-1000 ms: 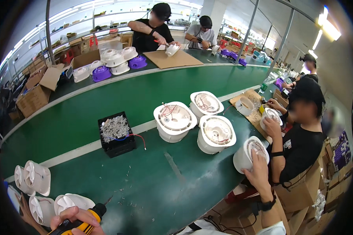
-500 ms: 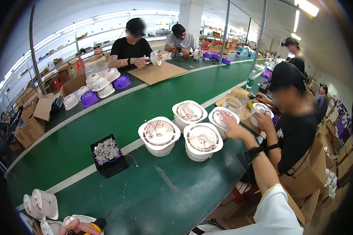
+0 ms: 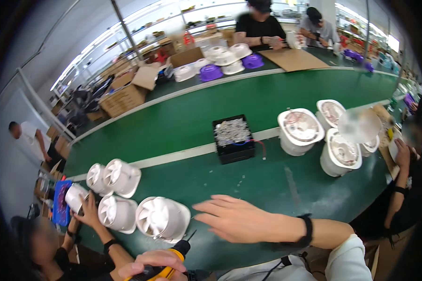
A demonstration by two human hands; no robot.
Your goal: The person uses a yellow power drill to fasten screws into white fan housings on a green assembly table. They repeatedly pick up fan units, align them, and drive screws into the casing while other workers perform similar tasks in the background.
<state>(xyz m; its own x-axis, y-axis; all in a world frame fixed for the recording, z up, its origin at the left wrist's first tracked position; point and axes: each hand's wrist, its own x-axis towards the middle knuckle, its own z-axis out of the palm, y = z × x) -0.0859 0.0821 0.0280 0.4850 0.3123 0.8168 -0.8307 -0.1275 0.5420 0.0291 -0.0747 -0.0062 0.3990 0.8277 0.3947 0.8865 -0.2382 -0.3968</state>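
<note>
My right hand (image 3: pixel 237 220) is stretched out to the left, fingers apart and holding nothing, just right of a white fan housing (image 3: pixel 164 218) lying on its side on the green belt (image 3: pixel 197 117). It has a black band on the wrist. My left hand (image 3: pixel 147 267) at the bottom edge grips a yellow and black electric screwdriver (image 3: pixel 173 255), whose tip points up toward that fan housing. Three more white fan housings (image 3: pixel 119 177) lie to the left of it.
A black box of small parts (image 3: pixel 233 138) stands mid-belt. White round housings (image 3: pixel 299 129) stand at the right by a seated co-worker (image 3: pixel 408 187). Another co-worker's hands (image 3: pixel 86 210) hold a white part at lower left. Cardboard boxes (image 3: pixel 126 93) and more people are across the belt.
The view has swung to the left. My right hand has come off the white round housings at the right and moved over to the fan housings. The screwdriver stays in my left hand.
</note>
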